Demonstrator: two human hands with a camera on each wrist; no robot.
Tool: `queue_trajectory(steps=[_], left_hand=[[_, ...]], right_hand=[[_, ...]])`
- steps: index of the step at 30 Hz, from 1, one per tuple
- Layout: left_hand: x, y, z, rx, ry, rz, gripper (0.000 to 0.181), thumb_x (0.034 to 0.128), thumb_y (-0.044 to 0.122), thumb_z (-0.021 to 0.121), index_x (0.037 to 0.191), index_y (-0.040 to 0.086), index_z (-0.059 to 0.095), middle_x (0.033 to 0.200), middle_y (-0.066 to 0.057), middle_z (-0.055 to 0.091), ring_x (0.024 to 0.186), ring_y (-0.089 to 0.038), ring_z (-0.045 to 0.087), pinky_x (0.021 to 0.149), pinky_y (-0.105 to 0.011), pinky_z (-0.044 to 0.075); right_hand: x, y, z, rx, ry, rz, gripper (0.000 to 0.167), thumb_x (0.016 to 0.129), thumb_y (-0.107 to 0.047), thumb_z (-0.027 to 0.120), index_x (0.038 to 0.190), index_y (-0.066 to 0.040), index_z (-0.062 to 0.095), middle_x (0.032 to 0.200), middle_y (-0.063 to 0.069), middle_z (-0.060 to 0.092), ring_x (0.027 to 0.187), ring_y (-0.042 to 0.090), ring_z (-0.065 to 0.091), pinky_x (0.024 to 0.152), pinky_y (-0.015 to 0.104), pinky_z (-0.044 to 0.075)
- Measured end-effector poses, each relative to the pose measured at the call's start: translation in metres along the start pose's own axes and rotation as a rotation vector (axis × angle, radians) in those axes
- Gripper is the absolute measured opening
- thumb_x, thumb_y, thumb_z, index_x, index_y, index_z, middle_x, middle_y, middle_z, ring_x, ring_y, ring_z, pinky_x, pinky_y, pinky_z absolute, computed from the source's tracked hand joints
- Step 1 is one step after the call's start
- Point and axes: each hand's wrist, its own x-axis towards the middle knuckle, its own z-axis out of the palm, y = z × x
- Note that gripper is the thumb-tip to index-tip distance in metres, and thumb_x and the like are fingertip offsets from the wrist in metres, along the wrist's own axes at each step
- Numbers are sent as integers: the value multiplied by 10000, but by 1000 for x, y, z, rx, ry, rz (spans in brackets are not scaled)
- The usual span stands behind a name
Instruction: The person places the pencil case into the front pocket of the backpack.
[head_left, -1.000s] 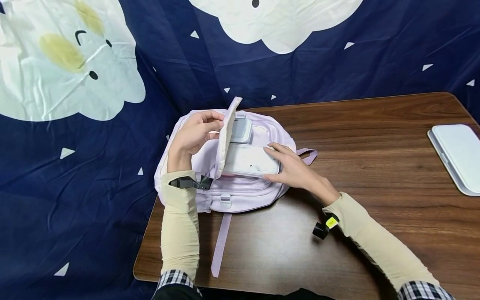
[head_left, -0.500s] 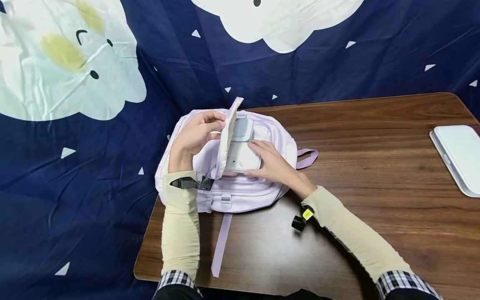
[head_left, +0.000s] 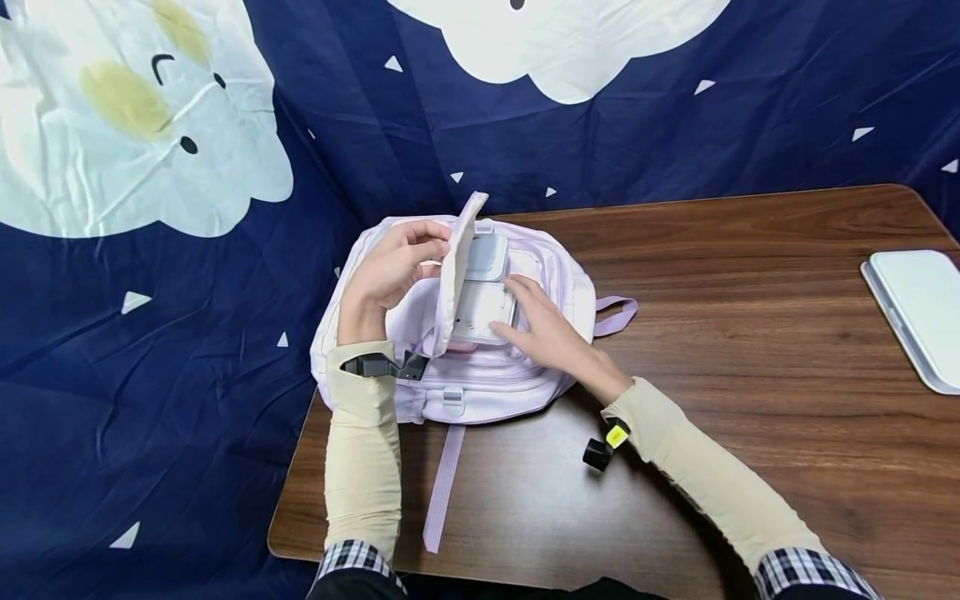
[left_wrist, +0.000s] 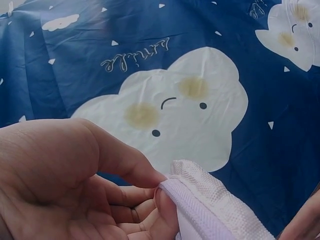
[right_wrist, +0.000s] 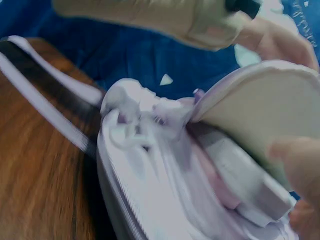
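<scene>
At far left, a dark blue cloth (head_left: 150, 358) printed with smiling clouds is hung behind the work. Next, the edge of a pale flap (head_left: 456, 279) is pinched between the thumb and fingers of the left hand (head_left: 384, 271); the flap is held upright. The flap belongs to a lavender backpack (head_left: 510, 402), which is laid on a wooden table (head_left: 750, 333). From its near side a long strap (head_left: 445, 492) is extended across the tabletop.

Right of the flap, a grey-topped box (head_left: 487, 257) is positioned on the far side and a white box (head_left: 480, 315) just beside it on the near side, both at the backpack's opening; their left ends are hidden. The right hand (head_left: 551, 333) is placed at the white box's right end, its fingers extended and not clenched; whether contact is made cannot be told, the right wrist view being blurred. Farther right, a loop strap (head_left: 617, 318) is seen; at far right, a white case (head_left: 917, 317) is placed on the table.
</scene>
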Motion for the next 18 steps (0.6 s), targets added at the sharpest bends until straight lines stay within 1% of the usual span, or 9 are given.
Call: queue_trajectory(steps=[2, 4, 7, 12, 18], left_hand=[[0, 1, 0, -7, -2, 1, 141, 909, -70, 444, 991, 2, 535, 876, 4, 575, 774, -95, 573, 663, -223, 527], [0, 2, 0, -9, 0, 3, 141, 910, -71, 443, 992, -2, 534, 881, 2, 573, 773, -95, 572, 663, -224, 527], [1, 3, 1, -3, 3, 5, 140, 910, -74, 442, 992, -9, 536, 887, -2, 574, 778, -95, 574, 662, -224, 530], [1, 3, 2, 1, 3, 5, 142, 907, -79, 442, 993, -13, 534, 883, -7, 570, 785, -99, 568, 659, -225, 530], [2, 2, 5, -4, -6, 6, 146, 906, -79, 435, 998, -17, 529, 874, -6, 566, 785, -100, 567, 664, -228, 527]], right_hand=[[-5, -1, -6, 42, 10, 41, 652, 907, -261, 607, 1449, -17, 338, 1453, 184, 415, 1333, 302, 421, 1124, 423, 326], [-9, -2, -10, 91, 8, 71, 606, 897, -170, 566, 1441, -9, 354, 1412, 193, 477, 1296, 296, 477, 1099, 405, 367], [-14, -4, -13, 157, -20, 93, 581, 891, -85, 515, 1439, 16, 353, 1387, 208, 499, 1276, 289, 506, 1077, 373, 398], [-17, -6, -13, 183, -53, 88, 571, 914, -49, 472, 1459, 19, 316, 1426, 207, 447, 1293, 293, 480, 1076, 363, 392], [-18, -6, -10, 173, -41, 87, 573, 910, -24, 445, 1467, -4, 313, 1424, 172, 461, 1320, 252, 455, 1102, 365, 360]])
